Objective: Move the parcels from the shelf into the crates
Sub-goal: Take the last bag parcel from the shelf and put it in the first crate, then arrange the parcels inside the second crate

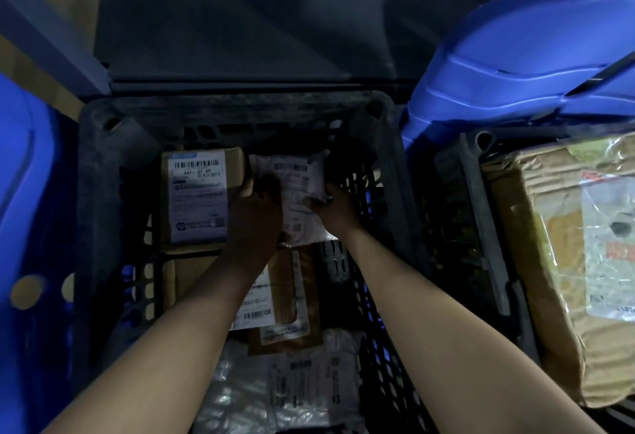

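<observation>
Both hands (261,200) grip a white parcel (295,172) inside the crate (103,165).

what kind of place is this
Probably a courier depot or parcel sorting room: a black crate holding labelled parcels, a white mailer bag gripped by both hands, and a taped carton alongside.

left hand (256,205) — bare, no glove, ring or watch | right hand (335,205) — bare too | forearms — uncovered, no sleeve in view
</observation>
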{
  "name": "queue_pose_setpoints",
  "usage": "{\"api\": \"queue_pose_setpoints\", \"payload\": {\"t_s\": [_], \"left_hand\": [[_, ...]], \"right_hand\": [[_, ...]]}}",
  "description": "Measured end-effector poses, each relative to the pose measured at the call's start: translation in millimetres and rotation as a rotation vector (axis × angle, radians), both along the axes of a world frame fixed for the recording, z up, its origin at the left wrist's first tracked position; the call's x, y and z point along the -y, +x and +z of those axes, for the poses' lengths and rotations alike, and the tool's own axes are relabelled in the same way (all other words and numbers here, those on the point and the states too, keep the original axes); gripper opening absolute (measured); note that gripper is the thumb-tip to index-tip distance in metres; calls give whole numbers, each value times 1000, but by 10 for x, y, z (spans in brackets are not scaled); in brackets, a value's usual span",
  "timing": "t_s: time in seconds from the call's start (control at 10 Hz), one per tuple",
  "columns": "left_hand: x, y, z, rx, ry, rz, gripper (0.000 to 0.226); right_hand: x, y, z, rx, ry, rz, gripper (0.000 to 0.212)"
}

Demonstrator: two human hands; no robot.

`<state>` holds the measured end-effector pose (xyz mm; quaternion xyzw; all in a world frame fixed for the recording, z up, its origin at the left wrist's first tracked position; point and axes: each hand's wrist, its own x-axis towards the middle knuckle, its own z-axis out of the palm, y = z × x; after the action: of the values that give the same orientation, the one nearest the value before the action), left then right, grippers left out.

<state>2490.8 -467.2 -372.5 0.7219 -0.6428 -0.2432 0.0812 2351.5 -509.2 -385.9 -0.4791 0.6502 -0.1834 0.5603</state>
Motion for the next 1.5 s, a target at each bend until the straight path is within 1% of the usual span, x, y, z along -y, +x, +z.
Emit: {"api": "queue_pose_setpoints", "payload": {"t_s": [0.1,0.2,0.3,0.4,0.5,0.6,0.7,0.8,0.9,1.0,1.2,1.5], "left_hand": [[-23,28,-116,126,91,-115,78],[-59,15,57,439,-53,-238,114],[-81,14,96,255,-31,-220,106],[-26,53,260,129,46,-197,105],[-2,75,442,55,148,-199,105],[-98,148,714,70,16,-165,97],[-194,262,1190,27,-22,-171,98],[-246,362,1738,57,-64,-181,99],[-269,411,2240,61,-153,-171,103],[-259,438,2687,27,-252,-175,103],[-162,430,3362,-5,-446,-170,100],[217,564,4061,13,-580,-5,102]], "right_hand": [[-21,-7,49,-4,-59,12,50],[-59,-29,134,-17,-159,52,66],[-119,-48,253,14,-228,62,69],[-173,-42,376,78,-240,40,64],[-248,-49,555,27,-203,101,66],[-334,-103,803,-126,-272,202,73],[-414,-163,1188,-267,-350,246,74],[-468,-211,1653,-308,-435,245,73],[-477,-222,2121,-341,-537,217,74],[-483,-229,2558,-349,-614,177,73],[-448,-369,3248,-291,-719,88,71],[76,-407,3988,-246,-873,71,68]]}}
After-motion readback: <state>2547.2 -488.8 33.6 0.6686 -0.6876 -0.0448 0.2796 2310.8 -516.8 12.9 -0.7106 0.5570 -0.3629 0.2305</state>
